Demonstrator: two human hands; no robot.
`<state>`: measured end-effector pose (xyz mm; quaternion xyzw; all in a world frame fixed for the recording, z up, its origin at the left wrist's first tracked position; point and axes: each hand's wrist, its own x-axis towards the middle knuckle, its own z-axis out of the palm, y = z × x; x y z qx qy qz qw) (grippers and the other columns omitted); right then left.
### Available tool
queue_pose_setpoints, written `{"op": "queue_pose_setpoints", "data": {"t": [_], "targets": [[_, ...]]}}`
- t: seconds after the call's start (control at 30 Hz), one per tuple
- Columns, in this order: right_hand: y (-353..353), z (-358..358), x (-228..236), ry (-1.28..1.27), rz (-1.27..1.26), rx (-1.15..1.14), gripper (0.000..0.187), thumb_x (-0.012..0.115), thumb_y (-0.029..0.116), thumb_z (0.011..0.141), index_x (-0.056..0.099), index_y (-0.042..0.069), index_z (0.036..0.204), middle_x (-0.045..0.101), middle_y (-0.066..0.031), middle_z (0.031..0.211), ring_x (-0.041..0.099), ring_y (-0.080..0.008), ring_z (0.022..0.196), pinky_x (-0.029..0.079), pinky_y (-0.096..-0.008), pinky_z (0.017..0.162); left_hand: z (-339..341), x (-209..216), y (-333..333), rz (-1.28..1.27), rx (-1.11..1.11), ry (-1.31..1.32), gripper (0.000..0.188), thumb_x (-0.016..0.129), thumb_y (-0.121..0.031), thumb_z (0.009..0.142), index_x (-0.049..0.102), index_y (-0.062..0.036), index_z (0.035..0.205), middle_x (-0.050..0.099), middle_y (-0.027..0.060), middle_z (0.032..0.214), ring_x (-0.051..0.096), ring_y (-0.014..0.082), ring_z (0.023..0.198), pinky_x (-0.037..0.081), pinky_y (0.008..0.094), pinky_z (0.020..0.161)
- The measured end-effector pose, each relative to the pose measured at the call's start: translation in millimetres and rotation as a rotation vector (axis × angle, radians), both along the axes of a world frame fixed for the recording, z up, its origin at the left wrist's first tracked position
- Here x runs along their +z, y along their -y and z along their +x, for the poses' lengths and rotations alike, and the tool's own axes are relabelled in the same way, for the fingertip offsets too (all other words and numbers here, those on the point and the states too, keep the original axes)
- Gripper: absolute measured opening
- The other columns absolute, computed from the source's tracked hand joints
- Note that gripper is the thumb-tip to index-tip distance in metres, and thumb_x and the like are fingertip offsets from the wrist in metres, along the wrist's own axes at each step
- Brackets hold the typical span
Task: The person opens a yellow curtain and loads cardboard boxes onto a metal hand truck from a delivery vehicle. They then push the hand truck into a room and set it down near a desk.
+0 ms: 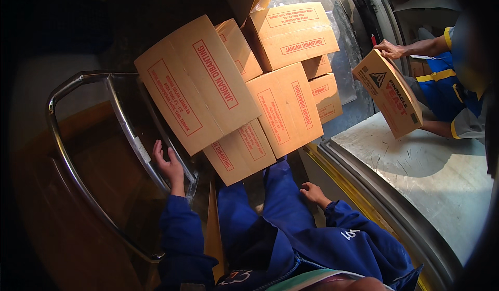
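Note:
My left hand [168,165] is raised beside the chrome handle of a trolley [122,115], fingers spread, holding nothing. Whether it touches the metal I cannot tell. Low by my right thigh hangs my right hand [314,194], its fingers loosely bent and nothing visible in it. In front of me are stacked brown cardboard cartons with red print. The nearest to my left hand is a large, tilted upper carton [200,86]. Beside it stands another carton [286,109], and a lower carton [243,153] shows partly beneath.
At the right, a co-worker's hands [391,49] hold a carton with black and red print [390,93] above a scuffed metal platform [421,161]. A yellow-edged rail [338,171] runs beside my right side. Another carton [293,34] sits at the back of the stack.

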<state>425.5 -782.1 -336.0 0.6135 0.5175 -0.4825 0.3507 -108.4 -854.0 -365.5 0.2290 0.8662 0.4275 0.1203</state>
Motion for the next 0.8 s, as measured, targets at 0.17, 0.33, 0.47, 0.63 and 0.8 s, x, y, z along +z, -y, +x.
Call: {"op": "queue_pose_setpoints", "data": {"t": [0.17, 0.33, 0.47, 0.63, 0.8], "targets": [[14.5, 1.3, -1.3, -0.014, -0.059, 0.015, 0.048, 0.064, 0.033, 0.088, 0.059, 0.004, 0.126, 0.063, -0.0169, 0.124, 0.06, -0.0312, 0.115, 0.047, -0.0376, 0.1, -12.0, -14.4, 29.0, 0.05, 0.152, 0.287, 0.037, 0.052, -0.006, 0.097, 0.048, -0.0011, 0.133, 0.052, 0.0107, 0.135, 0.052, 0.0214, 0.121, 0.043, 0.032, 0.1], [21.9, -30.6, -17.0, -0.162, -0.043, -0.034, 0.044, 0.063, 0.03, 0.09, 0.058, 0.003, 0.125, 0.065, -0.0161, 0.122, 0.061, -0.0278, 0.115, 0.047, -0.0362, 0.1, 7.9, 7.2, -29.2, 0.139, -0.017, 0.331, 0.041, 0.052, -0.013, 0.098, 0.045, -0.0019, 0.136, 0.047, 0.0126, 0.14, 0.048, 0.0246, 0.123, 0.039, 0.0359, 0.104], [21.6, -47.1, -26.3, -0.224, -0.041, -0.087, 0.04, 0.064, 0.026, 0.091, 0.058, 0.003, 0.124, 0.065, -0.0142, 0.121, 0.062, -0.0247, 0.114, 0.047, -0.0346, 0.099, 38.5, 16.7, -85.2, 0.128, -0.065, 0.159, 0.051, 0.055, -0.018, 0.097, 0.037, -0.0048, 0.142, 0.043, 0.0173, 0.141, 0.042, 0.0326, 0.13, 0.037, 0.0428, 0.106], [10.1, -51.2, -32.6, -0.275, 0.005, -0.153, 0.043, 0.066, 0.027, 0.09, 0.058, 0.003, 0.125, 0.066, -0.0149, 0.119, 0.063, -0.0251, 0.112, 0.048, -0.0346, 0.097, 42.8, 21.1, -98.5, -0.097, -0.054, -0.089, 0.054, 0.057, -0.019, 0.095, 0.036, -0.0047, 0.143, 0.044, 0.022, 0.138, 0.043, 0.0392, 0.126, 0.036, 0.0473, 0.106], [-21.6, -72.5, -32.7, -0.259, 0.47, 0.21, 0.08, 0.072, 0.02, 0.08, 0.029, 0.006, 0.147, 0.024, -0.0282, 0.149, 0.031, -0.0436, 0.136, 0.035, -0.0448, 0.109, 45.3, 22.2, -98.8, -0.143, -0.071, -0.207, 0.054, 0.057, -0.017, 0.094, 0.036, -0.0054, 0.142, 0.043, 0.0223, 0.138, 0.043, 0.0409, 0.126, 0.037, 0.0494, 0.105]]}}
